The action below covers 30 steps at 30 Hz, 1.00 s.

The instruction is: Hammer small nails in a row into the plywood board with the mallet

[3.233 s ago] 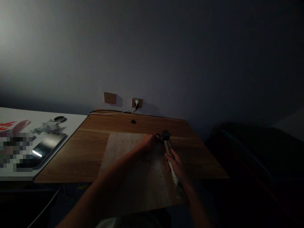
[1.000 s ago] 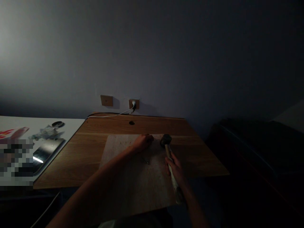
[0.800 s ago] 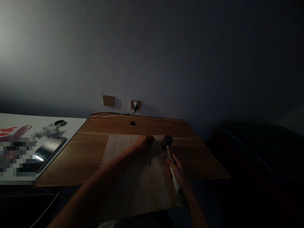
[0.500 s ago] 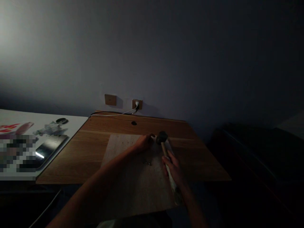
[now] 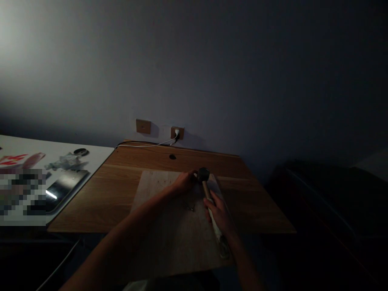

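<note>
My right hand [image 5: 219, 210] is wrapped round the wooden handle of a hammer [image 5: 203, 174], whose dark head is over the far right part of a pale wooden board [image 5: 178, 238]. My left hand [image 5: 184, 182] rests near the board's far edge, thumb and forefinger brought together beside the hammer head. Whatever is between those fingertips is too small and dark to make out. A few small, shiny nail-like pieces [image 5: 190, 208] lie loose mid-board, between my two forearms. Several tiny dark spots [image 5: 160, 182] form a row left of my left hand.
Under the board is a brown wooden table [image 5: 257, 206] against the wall. A cable hole [image 5: 172, 157] and cables running to a wall socket [image 5: 177, 132] are at its back. On the left, a white table [image 5: 100, 151] bears a dark tablet-like slab [image 5: 68, 188] and crumpled plastic [image 5: 68, 162].
The hammer head has shifted a little to the left, closer to my left fingertips. My left hand stays at nearly the same place on the board. The view has turned slightly.
</note>
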Available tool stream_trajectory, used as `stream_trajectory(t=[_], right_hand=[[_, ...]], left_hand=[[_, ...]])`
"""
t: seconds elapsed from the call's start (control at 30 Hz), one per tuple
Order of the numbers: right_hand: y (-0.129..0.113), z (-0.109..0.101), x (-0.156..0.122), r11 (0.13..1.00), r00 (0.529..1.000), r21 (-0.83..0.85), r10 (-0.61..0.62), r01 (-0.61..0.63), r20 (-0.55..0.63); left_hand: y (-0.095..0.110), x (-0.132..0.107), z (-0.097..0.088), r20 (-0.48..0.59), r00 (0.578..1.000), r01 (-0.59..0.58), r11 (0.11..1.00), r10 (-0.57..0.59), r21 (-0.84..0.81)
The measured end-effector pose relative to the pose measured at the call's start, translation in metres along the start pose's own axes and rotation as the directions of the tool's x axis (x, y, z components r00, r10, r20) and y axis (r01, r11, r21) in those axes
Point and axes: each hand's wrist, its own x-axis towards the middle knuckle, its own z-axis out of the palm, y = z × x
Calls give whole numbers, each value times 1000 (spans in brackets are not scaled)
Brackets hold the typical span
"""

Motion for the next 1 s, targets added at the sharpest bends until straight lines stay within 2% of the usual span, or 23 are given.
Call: stream_trajectory(t=[0.17, 0.27, 0.33, 0.43, 0.53, 0.63, 0.77, 1.0], right_hand=[[10, -11, -6, 999, 1000, 32, -15, 15, -23], [17, -21, -16, 999, 999, 51, 16, -13, -46], [22, -28, -22, 996, 995, 63, 65, -61, -69], [31, -35, -27, 994, 989, 57, 100, -95, -104], [40, -38, -26, 997, 994, 38, 73, -70, -83], [47, -40, -24, 995, 993, 42, 89, -86, -71], [48, -40, -23, 994, 992, 45, 101, -98, -76], [43, -38, -25, 993, 988, 59, 104, -98, -110]], left_hand=[[10, -3, -9, 20, 1000, -6, 990, 4, 138], [25, -13, -25, 119, 985, -156, 950, 128, 269], [38, -22, -36, 266, 936, -306, 905, 230, 296], [56, -35, -45, 453, 832, -480, 824, 319, 301], [68, -44, -44, 557, 757, -584, 736, 341, 343], [73, -49, -40, 603, 710, -654, 659, 364, 372], [73, -50, -38, 566, 727, -667, 595, 389, 448], [73, -48, -38, 570, 731, -667, 570, 376, 480]])
